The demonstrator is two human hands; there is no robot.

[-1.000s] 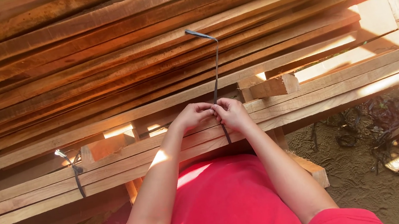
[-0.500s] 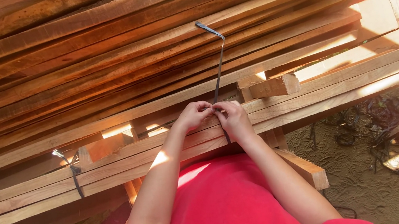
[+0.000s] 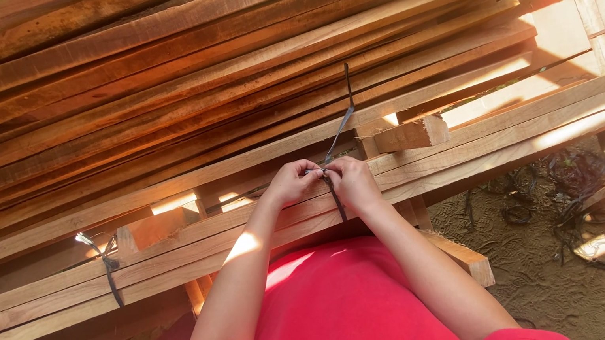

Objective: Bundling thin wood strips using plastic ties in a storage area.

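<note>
Left hand (image 3: pixel 290 182): fingers curled tight, pinching dark strap (image 3: pixel 337 134) at the knot point, knuckles up. Right hand (image 3: pixel 352 178): likewise closed on the same strap, fingertips meeting the left's at 12 o'clock of both wrists. Forearms converging from 6 o'clock, elbows spread, over red clothing (image 3: pixel 339 308). Strap wrapped round bundle of planks (image 3: pixel 474 144), loose tail rising toward 1 o'clock across stacked boards (image 3: pixel 183 68). Second tied strap (image 3: pixel 105 263) at 9 o'clock on the same bundle. Short wood block (image 3: pixel 411 134) just beside the hands at 3 o'clock. Sandy ground (image 3: pixel 574 273) at 4 o'clock.
</note>
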